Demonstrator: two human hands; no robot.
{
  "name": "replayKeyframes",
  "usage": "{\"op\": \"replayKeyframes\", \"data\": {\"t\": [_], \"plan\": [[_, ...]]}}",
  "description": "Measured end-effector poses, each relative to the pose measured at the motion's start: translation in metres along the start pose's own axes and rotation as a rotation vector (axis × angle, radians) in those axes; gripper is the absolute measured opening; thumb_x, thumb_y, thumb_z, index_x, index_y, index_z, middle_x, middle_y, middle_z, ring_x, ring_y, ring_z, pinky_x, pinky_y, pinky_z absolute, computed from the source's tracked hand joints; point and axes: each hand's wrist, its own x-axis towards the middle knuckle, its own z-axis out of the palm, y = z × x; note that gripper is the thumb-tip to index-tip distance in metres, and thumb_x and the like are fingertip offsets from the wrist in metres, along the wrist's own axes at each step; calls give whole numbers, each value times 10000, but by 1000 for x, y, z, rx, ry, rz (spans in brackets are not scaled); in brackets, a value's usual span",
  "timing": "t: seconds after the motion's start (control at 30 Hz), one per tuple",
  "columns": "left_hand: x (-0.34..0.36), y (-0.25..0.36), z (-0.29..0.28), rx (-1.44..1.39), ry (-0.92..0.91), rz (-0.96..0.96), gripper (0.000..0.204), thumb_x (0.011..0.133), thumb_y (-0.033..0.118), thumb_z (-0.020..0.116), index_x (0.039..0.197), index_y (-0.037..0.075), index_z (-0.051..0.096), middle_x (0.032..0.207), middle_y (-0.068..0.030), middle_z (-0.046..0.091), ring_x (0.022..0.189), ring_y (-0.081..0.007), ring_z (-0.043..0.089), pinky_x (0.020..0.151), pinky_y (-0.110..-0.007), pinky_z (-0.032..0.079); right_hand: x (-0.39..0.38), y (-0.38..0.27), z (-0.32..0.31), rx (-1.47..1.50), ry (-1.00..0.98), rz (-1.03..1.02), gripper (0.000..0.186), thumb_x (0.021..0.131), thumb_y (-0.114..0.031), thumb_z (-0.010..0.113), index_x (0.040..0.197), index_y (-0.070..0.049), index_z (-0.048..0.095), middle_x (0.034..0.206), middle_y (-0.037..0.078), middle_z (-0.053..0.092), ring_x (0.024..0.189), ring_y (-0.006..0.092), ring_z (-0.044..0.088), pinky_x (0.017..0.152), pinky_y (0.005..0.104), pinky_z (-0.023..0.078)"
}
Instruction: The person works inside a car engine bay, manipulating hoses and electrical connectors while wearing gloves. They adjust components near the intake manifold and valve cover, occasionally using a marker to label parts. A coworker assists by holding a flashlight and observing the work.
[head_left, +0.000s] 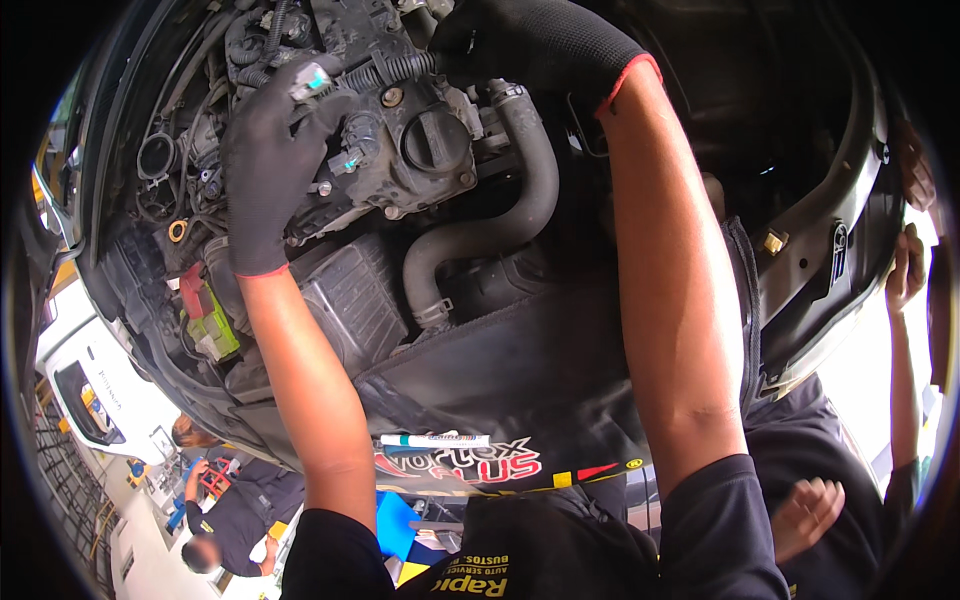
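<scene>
Two bare forearms [675,270] reach over one engine [400,130], one left gloved hand [268,150] curled beside two teal-marked connectors [349,162], one right gloved hand [495,45] shadowed, both grips I cannot tell.

Red and white lettering [500,468] on cover [540,345], yellow print [474,582] on shirt [570,570]

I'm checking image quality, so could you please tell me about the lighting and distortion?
Head view: strong light washes out the white vehicle; head view: the black-gloved right hand lies in deep shadow, its detail hard to make out; head view: fisheye distortion bows the dark rack near the rim.
</scene>
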Motion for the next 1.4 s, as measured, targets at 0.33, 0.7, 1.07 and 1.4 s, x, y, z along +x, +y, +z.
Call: {"op": "replayKeyframes", "data": {"t": [0.33, 0.7, 1.07, 1.4], "plan": [[-7, -40, -28, -180, 303, -183, 269, 990, 221, 762, 1146, 5, 733, 926, -63, 745, 832, -145, 671, 762, -334, 529, -4, -1, -7, 183, -311, 214, 343, 895, -92, 804, 1226, -24, 742, 1047, 159, 744, 956, 278, 718, 881, 429, 563], [-31, -66, -44, -203, -202, -630, 548, 1088, 486, 616, 1206, -43, 695, 933, -98, 708, 801, -192, 615, 814, -379, 501, 19, -36, 10, 218, -224, 335, 334, 893, -157, 838, 1147, 50, 779, 1082, 156, 780, 960, 233, 731, 867, 369, 579], [-28, -70, -49, -447, -121, -825, 653, 991, 552, 683, 1304, -20, 712, 1066, -132, 736, 965, -225, 674, 890, -384, 526, 30, -58, 44, -256, 135, 260, 356, 921, -385, 794, 1060, -59, 828, 861, 194, 771, 831, 368, 771, 758, 457, 592], [-47, -63, -56, -322, -159, -516, 625, 902, 173, 855, 1430, -52, 609, 1289, -217, 734, 1072, -278, 717, 944, -412, 558, 26, -54, 51, -156, 183, 328, 266, 1000, -218, 715, 1170, -18, 762, 883, 176, 761, 813, 262, 768, 759, 385, 565]]}}
